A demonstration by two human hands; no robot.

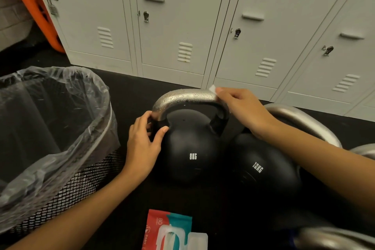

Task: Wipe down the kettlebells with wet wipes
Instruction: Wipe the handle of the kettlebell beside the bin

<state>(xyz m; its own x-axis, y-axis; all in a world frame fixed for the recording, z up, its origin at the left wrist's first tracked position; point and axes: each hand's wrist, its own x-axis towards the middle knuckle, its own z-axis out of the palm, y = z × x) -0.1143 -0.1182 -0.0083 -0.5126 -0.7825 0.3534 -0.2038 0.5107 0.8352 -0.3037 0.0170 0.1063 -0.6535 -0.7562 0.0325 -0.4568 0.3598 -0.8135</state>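
A black kettlebell marked 8KG (190,148) stands on the dark floor, its silver handle (182,97) beaded with water drops. My left hand (144,142) grips the left base of that handle, thumb on the ball. My right hand (243,109) holds a white wet wipe (213,89) against the handle's right upper corner; most of the wipe is hidden under my fingers. A black kettlebell marked 12KG (263,166) sits close on the right, partly under my right forearm.
A black mesh bin (60,184) lined with a clear bag stands at the left. A red and teal wet-wipe pack (172,229) with its lid open lies at the bottom. More silver kettlebell handles (304,122) show on the right. Grey lockers (182,26) line the back.
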